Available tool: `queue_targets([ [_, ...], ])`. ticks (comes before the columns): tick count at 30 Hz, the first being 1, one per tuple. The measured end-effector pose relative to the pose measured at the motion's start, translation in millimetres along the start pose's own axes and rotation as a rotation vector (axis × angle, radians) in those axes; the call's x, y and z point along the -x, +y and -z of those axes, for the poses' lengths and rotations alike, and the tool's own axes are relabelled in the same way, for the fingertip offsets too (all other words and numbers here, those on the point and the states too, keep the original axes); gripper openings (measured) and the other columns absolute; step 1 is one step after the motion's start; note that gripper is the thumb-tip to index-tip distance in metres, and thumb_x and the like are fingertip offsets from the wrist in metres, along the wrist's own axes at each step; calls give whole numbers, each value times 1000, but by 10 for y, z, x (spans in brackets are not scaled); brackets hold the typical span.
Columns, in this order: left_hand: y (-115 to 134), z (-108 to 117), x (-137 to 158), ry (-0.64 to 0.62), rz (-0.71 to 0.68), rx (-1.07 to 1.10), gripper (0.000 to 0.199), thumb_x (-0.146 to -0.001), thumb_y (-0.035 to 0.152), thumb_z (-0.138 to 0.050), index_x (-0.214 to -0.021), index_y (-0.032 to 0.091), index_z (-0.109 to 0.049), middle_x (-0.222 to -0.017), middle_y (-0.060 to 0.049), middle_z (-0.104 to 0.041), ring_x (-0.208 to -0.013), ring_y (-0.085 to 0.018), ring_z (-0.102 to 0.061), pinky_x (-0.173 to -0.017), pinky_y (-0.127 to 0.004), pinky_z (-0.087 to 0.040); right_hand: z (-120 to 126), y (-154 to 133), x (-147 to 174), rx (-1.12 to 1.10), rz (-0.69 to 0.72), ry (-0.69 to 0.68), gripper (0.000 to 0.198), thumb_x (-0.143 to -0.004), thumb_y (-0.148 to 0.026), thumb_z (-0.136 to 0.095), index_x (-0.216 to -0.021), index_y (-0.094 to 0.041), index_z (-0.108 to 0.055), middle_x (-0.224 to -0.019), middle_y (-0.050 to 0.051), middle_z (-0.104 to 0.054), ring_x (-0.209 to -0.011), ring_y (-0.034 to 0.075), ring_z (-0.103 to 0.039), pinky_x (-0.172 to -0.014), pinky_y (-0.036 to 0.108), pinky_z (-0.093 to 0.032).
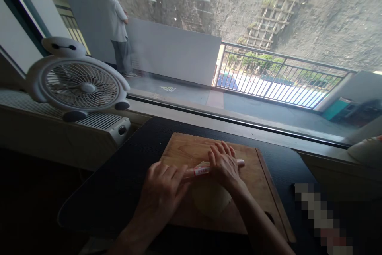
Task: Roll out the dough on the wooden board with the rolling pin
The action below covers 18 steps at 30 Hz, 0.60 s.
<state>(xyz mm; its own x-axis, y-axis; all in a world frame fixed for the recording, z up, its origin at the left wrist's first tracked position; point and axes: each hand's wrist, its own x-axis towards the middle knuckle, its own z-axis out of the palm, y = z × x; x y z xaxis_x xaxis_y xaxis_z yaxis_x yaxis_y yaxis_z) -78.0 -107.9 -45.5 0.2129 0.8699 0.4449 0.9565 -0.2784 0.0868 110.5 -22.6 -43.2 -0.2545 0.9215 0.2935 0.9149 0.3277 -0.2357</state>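
A slim wooden rolling pin [203, 170] with a red-and-white label lies across a flattened round of pale dough [210, 201]. My left hand [164, 185] is closed around the pin's left end, its thumb on the near side. Over the right part of the pin rests my right hand [223, 163], palm down, fingers stretched out past it and slightly apart. The pin's right tip [241, 162] sticks out beyond that hand. Under the dough is a wooden cutting board [185, 143]; my hands and forearms hide part of the dough.
The board lies on a dark table [119, 175] by a large window. A white character-shaped fan [86, 86] stands on a heater [101, 121] at the left. A blurred-out object [320, 217] is at the right. Beyond the glass, a person [117, 22] stands on a walkway with a railing [268, 76].
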Motion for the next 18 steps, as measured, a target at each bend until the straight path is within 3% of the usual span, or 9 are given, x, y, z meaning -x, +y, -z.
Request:
queue_targets([
  [3, -62, -12, 6, 17, 18, 3, 31, -82, 32, -51, -111, 24, -56, -88, -4, -63, -85, -22, -55, -89, -46, -33, -16, -54, -208, 0, -58, -51, 45, -94, -39, -25, -124, -18, -51, -137, 9, -42, -129, 25, -30, -105, 47, -21],
  [7, -117, -31, 127, 13, -6, 42, 38, -78, 24, -56, -116, 26, -53, -92, -3, -62, -85, -20, -54, -86, -41, -36, 44, 2, 348, 40, 75, 17, 43, -94, -37, -27, -128, -20, -46, -141, 5, -37, -135, 23, -19, -108, 45, -16],
  [10, -89, 12, 159, -13, 3, 57, 43, -74, 21, -60, -116, 26, -53, -93, -2, -61, -89, -21, -53, -90, -43, -34, 75, 53, 692, 39, 134, 45, 47, -92, -36, -31, -135, -18, -38, -139, 6, -39, -134, 24, -21, -108, 46, -16],
  [14, 48, 106, 27, -82, 84, 95, 25, -77, 26, -58, -101, 24, -59, -84, -3, -61, -84, -22, -55, -82, -41, -38, 48, -126, 443, -44, 89, 69, 37, -92, -31, -32, -122, -19, -51, -133, 8, -45, -125, 25, -36, -103, 43, -25],
  [18, 260, 103, -109, -88, 137, 194, 16, -80, 31, -55, -92, 22, -60, -84, -3, -62, -82, -21, -56, -78, -38, -41, 53, -277, 143, -187, 137, 93, 32, -93, -25, -31, -116, -22, -53, -117, 6, -54, -95, 17, -55, -86, 31, -39],
])
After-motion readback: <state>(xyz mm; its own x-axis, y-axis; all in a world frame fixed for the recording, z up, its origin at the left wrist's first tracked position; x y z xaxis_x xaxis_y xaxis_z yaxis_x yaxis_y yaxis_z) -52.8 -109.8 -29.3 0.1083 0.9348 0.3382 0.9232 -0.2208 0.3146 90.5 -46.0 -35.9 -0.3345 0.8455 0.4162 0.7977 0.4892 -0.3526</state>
